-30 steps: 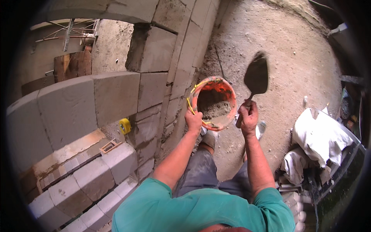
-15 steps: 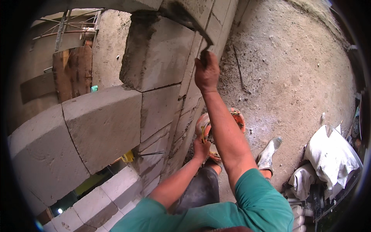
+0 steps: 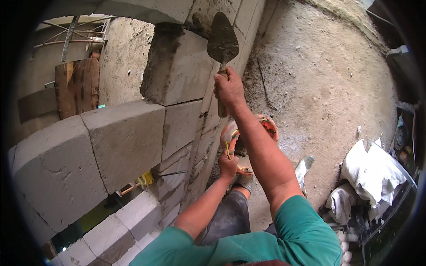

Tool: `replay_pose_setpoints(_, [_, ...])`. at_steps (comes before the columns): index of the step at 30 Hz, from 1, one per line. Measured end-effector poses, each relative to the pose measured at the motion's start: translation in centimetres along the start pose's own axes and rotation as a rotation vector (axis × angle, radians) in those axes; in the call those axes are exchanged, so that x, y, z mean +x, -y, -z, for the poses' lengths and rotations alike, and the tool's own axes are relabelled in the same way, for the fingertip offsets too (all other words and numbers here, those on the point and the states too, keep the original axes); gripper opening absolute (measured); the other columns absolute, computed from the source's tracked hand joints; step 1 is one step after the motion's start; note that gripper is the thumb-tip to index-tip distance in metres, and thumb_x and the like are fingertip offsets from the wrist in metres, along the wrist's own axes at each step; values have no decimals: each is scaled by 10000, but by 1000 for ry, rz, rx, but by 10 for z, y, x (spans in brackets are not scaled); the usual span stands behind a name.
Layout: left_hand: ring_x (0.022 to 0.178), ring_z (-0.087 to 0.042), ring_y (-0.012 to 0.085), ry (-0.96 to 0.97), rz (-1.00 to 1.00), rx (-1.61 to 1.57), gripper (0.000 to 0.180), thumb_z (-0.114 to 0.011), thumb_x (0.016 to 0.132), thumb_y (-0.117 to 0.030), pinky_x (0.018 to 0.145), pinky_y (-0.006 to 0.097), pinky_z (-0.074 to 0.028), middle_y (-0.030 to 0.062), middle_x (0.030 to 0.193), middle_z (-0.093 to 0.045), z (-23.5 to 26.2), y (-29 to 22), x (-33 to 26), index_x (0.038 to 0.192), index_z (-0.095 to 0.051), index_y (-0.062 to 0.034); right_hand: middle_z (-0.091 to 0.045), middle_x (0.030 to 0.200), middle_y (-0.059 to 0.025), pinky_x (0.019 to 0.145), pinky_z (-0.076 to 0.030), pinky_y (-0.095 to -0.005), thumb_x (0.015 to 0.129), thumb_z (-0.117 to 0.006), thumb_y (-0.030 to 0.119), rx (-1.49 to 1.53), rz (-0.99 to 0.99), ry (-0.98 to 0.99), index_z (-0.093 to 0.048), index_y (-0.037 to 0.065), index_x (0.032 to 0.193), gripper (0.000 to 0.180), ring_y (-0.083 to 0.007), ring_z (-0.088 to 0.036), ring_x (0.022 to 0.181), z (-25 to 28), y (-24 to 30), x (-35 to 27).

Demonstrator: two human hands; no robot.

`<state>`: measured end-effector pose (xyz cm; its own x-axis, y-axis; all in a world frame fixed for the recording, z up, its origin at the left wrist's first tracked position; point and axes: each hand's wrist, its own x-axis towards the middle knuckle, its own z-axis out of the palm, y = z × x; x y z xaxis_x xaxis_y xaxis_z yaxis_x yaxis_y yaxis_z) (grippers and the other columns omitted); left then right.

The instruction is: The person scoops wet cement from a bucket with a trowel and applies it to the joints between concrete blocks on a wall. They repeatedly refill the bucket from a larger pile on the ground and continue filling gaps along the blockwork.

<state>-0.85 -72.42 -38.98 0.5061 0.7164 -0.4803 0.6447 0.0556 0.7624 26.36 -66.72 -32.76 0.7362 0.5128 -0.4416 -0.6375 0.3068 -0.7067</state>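
Observation:
My right hand (image 3: 230, 93) is closed round the handle of a pointed trowel (image 3: 222, 40). Its blade points away from me over the far part of the block wall, with wet grey mortar smeared on it. Dark mortar (image 3: 200, 23) clings to the joint just left of the blade. Lower down, my left hand (image 3: 228, 166) grips the near side of a rounded orange and whitish container (image 3: 229, 132) at a yellow strip, perhaps its handle. My right forearm hides part of this container. Left of both hands stands a wall of grey blocks (image 3: 126, 144).
An opening in the wall shows a brown board (image 3: 77, 84) and metal scaffolding (image 3: 69, 40). A thin rod (image 3: 265, 84) lies on the dusty ground (image 3: 328, 88). White sacks (image 3: 370, 170) lie at the right. My boot (image 3: 303, 170) stands near them.
The trowel has turned from edge-on to showing its broad blade, and my right hand has drawn slightly left and nearer. My left hand still grips the container.

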Motion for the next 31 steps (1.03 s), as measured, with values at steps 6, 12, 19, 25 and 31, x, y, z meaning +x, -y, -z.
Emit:
replay_pose_setpoints(6, [673, -483, 90, 18, 34, -236, 342, -544, 688, 61, 676, 258, -446, -31, 741, -528, -10, 6, -7, 1010, -637, -8, -506, 684, -18, 484, -429, -275, 897, -564, 138, -19, -26, 74, -491, 52, 907, 114, -113, -518, 536, -19, 26, -48])
replay_pose_setpoints(12, [663, -490, 107, 18, -28, -222, 236, -551, 686, 58, 648, 276, -444, -4, 712, -520, -13, 27, -12, 902, -612, -17, -524, 718, -20, 523, -448, -271, 879, -573, 134, 53, -81, 208, -531, 28, 1009, 173, -107, -531, 573, -4, 35, -72])
replay_pose_setpoints(19, [710, -521, 132, 75, 19, 178, 297, -560, 674, 22, 692, 291, -462, 6, 789, -566, 0, 28, -18, 963, -625, 3, -560, 867, -25, 679, -466, -243, 876, -606, 55, -14, 332, -94, -520, 13, 1107, 250, -92, -548, 728, 52, 3, -75])
replay_pose_setpoints(25, [633, -551, 180, 72, 52, 212, 175, -579, 682, -38, 639, 325, -465, 72, 693, -561, 3, 39, -19, 856, -589, -27, -551, 977, -47, 830, -448, -258, 912, -599, 8, 123, 639, -491, -453, 54, 1137, 272, -109, -530, 877, 55, -13, -56])
replay_pose_setpoints(31, [681, -487, 114, 99, 87, 167, 382, -571, 756, -12, 678, 256, -433, 20, 749, -551, 7, 39, -8, 1122, -652, -84, -592, 1057, -128, 830, -466, -407, 900, -623, 113, -602, 727, -379, -538, 49, 1123, 247, -296, -593, 926, 27, -85, 11])
